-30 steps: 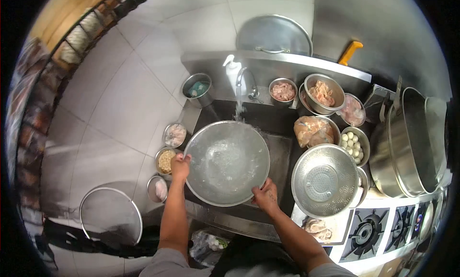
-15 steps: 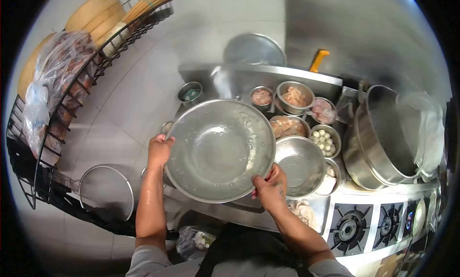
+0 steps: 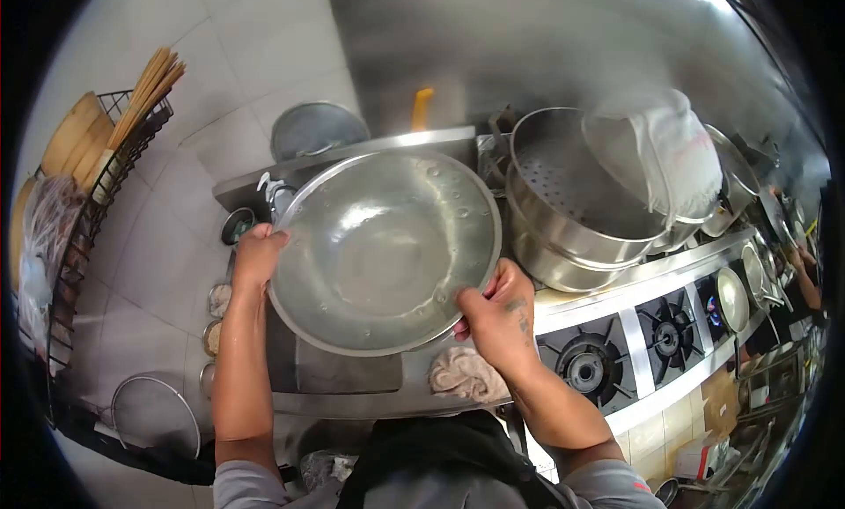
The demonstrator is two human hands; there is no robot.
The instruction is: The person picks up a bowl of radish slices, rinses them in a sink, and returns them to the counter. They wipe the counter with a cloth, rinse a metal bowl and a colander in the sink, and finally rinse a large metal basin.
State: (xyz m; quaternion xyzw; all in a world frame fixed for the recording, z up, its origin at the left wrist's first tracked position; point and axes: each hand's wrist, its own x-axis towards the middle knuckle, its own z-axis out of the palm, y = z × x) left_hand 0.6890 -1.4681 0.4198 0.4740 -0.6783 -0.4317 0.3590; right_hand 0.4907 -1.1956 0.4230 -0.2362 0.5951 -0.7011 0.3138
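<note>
A wide metal mixing bowl (image 3: 387, 254) is held out in front of me, its shiny inside facing up and dotted with drops. My left hand (image 3: 258, 261) grips the left rim, thumb over the edge. On the lower right rim my right hand (image 3: 500, 320) is closed the same way, fingers underneath. The bowl hangs above the steel sink counter and hides much of it. Just below my right hand lies a crumpled cloth (image 3: 466, 373) on the counter edge. A faucet (image 3: 276, 194) shows behind the bowl's upper left.
A large steaming pot (image 3: 563, 205) stands to the right, a white cloth (image 3: 678, 152) draped over its tilted lid. Gas burners (image 3: 588, 368) and a pan (image 3: 731, 299) lie nearer right. At left, a wire rack (image 3: 75, 236) holds bamboo steamers (image 3: 77, 139). A round lid (image 3: 317, 130) leans at the back.
My view has turned right, toward the stove. The bowl, still in both hands, now covers the area where the small food bowls showed. More of the pot and burners is visible.
</note>
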